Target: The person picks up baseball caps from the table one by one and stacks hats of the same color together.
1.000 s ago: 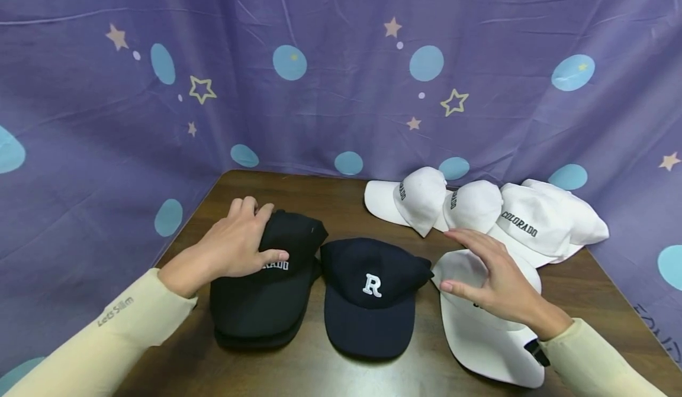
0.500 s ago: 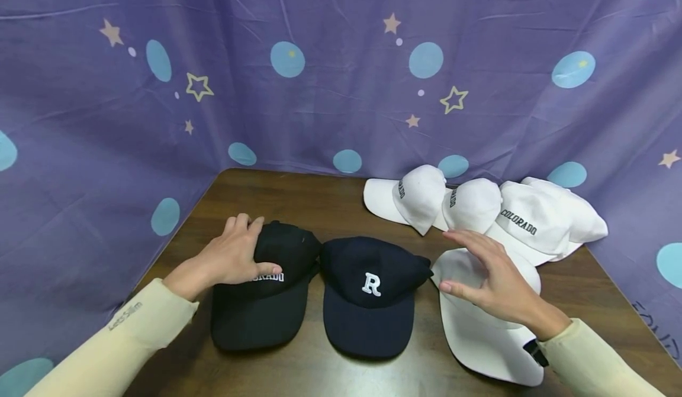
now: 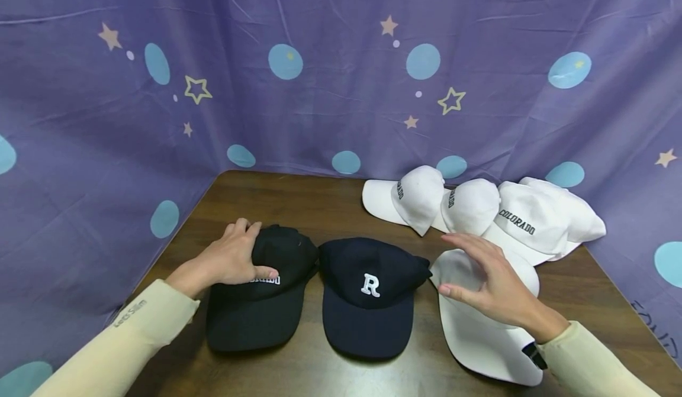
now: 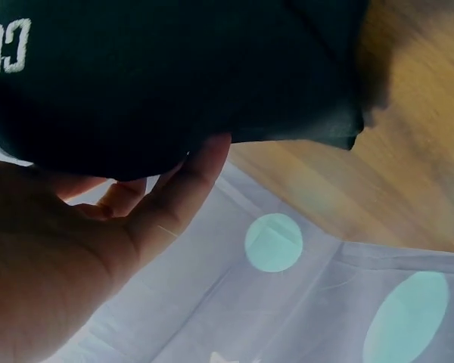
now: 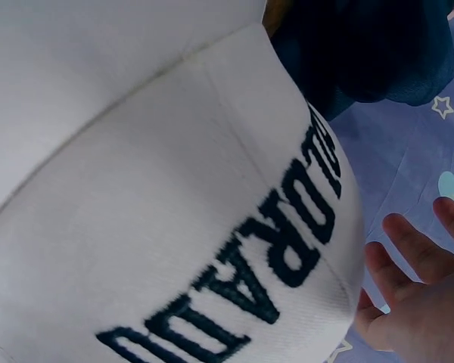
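My left hand grips the crown of a black baseball cap at the table's left, thumb across the white lettering on its front. In the left wrist view, fingers lie along the cap's side. A navy cap with a white R sits just right of it. My right hand hovers over a white cap, thumb and fingers spread apart. Dark COLORADO lettering on this white cap fills the right wrist view, with the right fingertips beyond its crown.
Several white caps lie in an overlapping row at the back right of the wooden table. A purple curtain with stars and blue spots hangs behind and along both sides.
My left hand has lowered the black cap slightly; its brim now covers the second dark brim that showed beneath it. The right hand stays over the white cap.
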Motion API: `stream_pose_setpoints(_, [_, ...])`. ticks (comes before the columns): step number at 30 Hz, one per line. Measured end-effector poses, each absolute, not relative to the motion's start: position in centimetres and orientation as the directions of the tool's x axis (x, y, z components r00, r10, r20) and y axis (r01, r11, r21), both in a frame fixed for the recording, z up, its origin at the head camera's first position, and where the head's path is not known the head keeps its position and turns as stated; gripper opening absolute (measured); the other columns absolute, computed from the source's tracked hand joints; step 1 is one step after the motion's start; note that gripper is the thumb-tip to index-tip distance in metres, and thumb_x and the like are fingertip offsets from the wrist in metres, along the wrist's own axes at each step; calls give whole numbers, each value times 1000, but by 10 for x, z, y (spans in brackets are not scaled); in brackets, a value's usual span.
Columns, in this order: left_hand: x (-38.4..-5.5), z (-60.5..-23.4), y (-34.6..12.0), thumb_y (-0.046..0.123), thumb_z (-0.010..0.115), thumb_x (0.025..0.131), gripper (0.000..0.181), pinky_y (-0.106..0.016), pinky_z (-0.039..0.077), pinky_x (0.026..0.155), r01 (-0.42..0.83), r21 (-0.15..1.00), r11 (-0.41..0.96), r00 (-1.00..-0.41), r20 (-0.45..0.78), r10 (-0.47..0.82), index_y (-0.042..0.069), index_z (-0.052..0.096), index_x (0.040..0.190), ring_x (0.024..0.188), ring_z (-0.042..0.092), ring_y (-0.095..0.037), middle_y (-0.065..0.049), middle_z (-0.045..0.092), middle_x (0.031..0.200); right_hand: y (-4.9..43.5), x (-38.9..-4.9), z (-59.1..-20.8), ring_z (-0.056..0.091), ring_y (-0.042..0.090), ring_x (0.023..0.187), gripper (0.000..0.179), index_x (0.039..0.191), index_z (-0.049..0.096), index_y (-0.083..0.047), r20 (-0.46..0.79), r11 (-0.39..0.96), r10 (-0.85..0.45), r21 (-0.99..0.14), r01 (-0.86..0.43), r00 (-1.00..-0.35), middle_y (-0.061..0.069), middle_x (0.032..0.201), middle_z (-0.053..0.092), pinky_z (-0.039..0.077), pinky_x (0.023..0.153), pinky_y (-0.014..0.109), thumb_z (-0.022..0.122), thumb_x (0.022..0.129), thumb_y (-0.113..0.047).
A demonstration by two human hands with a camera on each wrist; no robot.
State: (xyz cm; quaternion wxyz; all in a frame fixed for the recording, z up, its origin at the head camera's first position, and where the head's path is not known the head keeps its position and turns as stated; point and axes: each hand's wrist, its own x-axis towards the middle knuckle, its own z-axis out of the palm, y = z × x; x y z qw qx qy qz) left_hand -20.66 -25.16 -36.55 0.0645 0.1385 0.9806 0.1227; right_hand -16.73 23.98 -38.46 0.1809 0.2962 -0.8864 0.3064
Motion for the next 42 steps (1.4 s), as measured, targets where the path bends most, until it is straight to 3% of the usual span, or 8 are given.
stream_pose_setpoints(5, [-205,-370,-255,69,78,78,121,-66,46,96,241,299,923,-958,-81,277,-8,28,156,130,42,-51,-32,37,142,240,-167,-386,44,28,139,86,148,54,-23,496,642,-410,-439,-629,-765,2,149,54,24,111,35,94,72,-30])
stream_pose_setpoints(18, [-199,-370,-260,88,70,67,133,-67,49,90,250,299,921,-964,-10,265,2,27,159,128,48,-52,-32,37,147,243,-164,-387,44,27,139,83,148,55,-24,494,652,-394,-444,-615,-775,0,148,54,24,110,34,93,74,-30])
stream_pose_setpoints(27, [-201,-374,-260,90,69,64,135,-71,47,91,245,307,920,-963,-28,266,4,28,159,133,44,-53,-32,37,150,244,-165,-388,45,27,138,84,148,55,-24,495,652,-397,-441,-617,-773,0,148,54,25,110,35,93,74,-30])
stream_pose_setpoints(34, [-200,-372,-260,90,71,61,137,-70,46,92,247,305,920,-965,-12,263,6,26,159,133,44,-51,-31,38,149,246,-166,-388,45,28,138,84,148,55,-23,496,650,-396,-443,-617,-773,1,147,54,27,107,48,93,73,-30])
stream_pose_setpoints(42, [-197,-368,-244,93,65,64,137,-73,37,103,306,300,903,-952,117,284,6,23,161,142,31,-50,-26,29,158,247,-167,-388,45,27,137,83,147,55,-24,495,646,-394,-450,-617,-774,1,147,55,28,105,51,93,74,-30])
